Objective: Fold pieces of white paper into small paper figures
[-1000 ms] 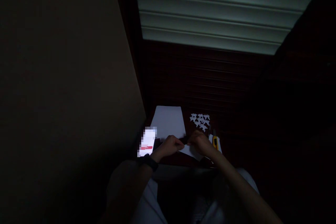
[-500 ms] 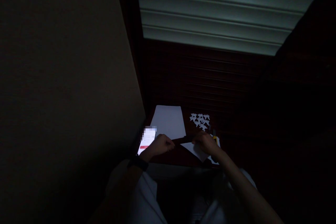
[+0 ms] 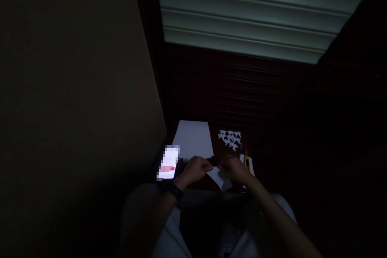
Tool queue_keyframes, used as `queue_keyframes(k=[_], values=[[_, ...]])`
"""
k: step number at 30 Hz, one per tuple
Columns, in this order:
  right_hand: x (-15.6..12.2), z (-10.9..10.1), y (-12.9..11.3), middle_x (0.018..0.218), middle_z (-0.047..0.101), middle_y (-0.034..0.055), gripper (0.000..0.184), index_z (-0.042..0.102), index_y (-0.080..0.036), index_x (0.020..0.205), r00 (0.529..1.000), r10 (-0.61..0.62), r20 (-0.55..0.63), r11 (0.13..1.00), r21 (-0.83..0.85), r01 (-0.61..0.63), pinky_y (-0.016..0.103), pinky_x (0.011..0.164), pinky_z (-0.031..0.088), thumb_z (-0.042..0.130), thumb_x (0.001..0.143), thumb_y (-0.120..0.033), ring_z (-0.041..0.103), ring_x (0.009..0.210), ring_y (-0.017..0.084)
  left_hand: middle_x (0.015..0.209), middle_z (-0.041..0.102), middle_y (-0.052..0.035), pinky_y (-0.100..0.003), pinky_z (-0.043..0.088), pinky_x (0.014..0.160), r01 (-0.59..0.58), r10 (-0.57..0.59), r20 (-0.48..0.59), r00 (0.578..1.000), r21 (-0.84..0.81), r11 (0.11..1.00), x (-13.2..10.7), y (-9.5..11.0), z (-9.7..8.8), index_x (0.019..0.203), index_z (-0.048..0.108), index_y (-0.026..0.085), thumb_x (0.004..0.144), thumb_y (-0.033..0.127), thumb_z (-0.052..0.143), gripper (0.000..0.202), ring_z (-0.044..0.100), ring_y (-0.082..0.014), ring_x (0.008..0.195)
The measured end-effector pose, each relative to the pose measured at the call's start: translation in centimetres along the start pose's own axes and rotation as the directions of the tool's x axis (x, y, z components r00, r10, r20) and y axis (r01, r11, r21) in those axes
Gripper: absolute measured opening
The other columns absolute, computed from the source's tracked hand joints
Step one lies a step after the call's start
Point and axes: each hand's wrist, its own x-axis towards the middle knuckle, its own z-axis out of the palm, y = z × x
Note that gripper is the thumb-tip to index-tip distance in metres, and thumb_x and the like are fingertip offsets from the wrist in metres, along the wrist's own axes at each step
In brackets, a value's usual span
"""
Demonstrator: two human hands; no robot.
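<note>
The room is very dark. My left hand (image 3: 196, 169) and my right hand (image 3: 233, 168) meet over a small dark table (image 3: 199, 183), fingers curled and pinched together on a small piece of white paper (image 3: 220, 177) between them. A dark watch sits on my left wrist. Beyond the hands lies a stack of white paper sheets (image 3: 193, 139). To its right is a cluster of several small folded white paper figures (image 3: 230, 138). What my fingertips pinch is hard to make out in detail.
A lit phone screen (image 3: 168, 163) lies left of my hands. A yellow utility knife (image 3: 247, 163) rests on white paper to the right. A beige wall (image 3: 75, 88) fills the left. A slatted window blind (image 3: 248, 20) glows above dark wood panelling.
Half a second ago my hands were apart with a dark strip stretched between them; now they have come together again over the paper piece.
</note>
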Motion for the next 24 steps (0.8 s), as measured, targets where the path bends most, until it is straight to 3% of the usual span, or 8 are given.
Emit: queue_keyframes(k=[8,12,14,17,20,24], values=[[-0.9,0.0,1.4,0.078,0.066,0.0034,0.023,0.065,-0.018,0.073,0.996,0.079,0.030,0.996,0.034,-0.080,0.024,0.071,0.038,0.047,0.067,-0.005,0.057,0.079,0.016,0.076,0.069,-0.0030,-0.022,0.040,0.060,0.050,-0.047,0.067,0.997,-0.041,0.998,0.1,-1.3,-0.3,0.077,0.069,0.017,0.071,0.032,0.055,0.021,0.061,-0.0159,0.069],[-1.3,-0.1,1.4,0.077,0.066,0.0029,0.021,0.066,-0.019,0.081,0.982,0.169,0.086,0.962,0.203,-0.183,0.025,0.068,0.040,0.050,0.070,-0.012,0.059,0.074,0.016,0.077,0.069,-0.0040,-0.022,0.041,0.061,0.084,-0.076,0.106,0.991,-0.072,0.994,0.2,-1.7,-0.2,0.076,0.069,0.016,0.070,0.034,0.056,0.023,0.061,-0.0164,0.069],[-1.4,0.0,1.2,0.084,0.066,0.0038,0.028,0.063,-0.019,0.095,0.978,0.194,0.074,0.909,0.361,-0.208,0.027,0.070,0.042,0.057,0.068,-0.018,0.059,0.077,0.017,0.076,0.069,-0.0046,-0.023,0.042,0.062,0.090,-0.079,0.102,0.992,-0.114,0.989,0.3,-1.8,-0.1,0.075,0.069,0.015,0.069,0.034,0.057,0.023,0.061,-0.0169,0.069],[-1.5,0.7,0.8,0.095,0.064,0.0051,0.046,0.057,-0.019,0.107,0.977,0.203,0.061,0.761,0.618,-0.197,0.028,0.070,0.044,0.065,0.061,-0.022,0.058,0.083,0.019,0.076,0.068,-0.0056,-0.024,0.043,0.062,0.101,-0.080,0.094,0.992,-0.242,0.965,0.5,-1.9,-0.1,0.077,0.068,0.014,0.070,0.035,0.057,0.025,0.061,-0.0179,0.070],[-1.6,2.0,0.8,0.087,0.065,0.0047,0.035,0.064,-0.017,0.095,0.953,0.299,0.040,0.625,0.746,-0.227,0.028,0.064,0.044,0.065,0.061,-0.024,0.057,0.075,0.018,0.081,0.067,-0.0077,-0.025,0.046,0.058,0.154,-0.123,0.101,0.987,-0.413,0.898,0.6,-1.8,-0.1,0.084,0.067,0.012,0.070,0.038,0.057,0.031,0.061,-0.0188,0.071],[-1.9,4.1,1.6,0.064,0.063,0.0014,0.029,0.068,-0.015,0.086,0.860,0.510,0.008,0.506,0.806,-0.308,0.024,0.051,0.040,0.066,0.062,-0.031,0.052,0.056,0.013,0.096,0.063,-0.0113,-0.029,0.050,0.059,0.208,-0.224,0.067,0.972,-0.685,0.698,0.2,-1.3,0.2,0.109,0.056,0.015,0.071,0.043,0.057,0.046,0.061,-0.0200,0.078]])
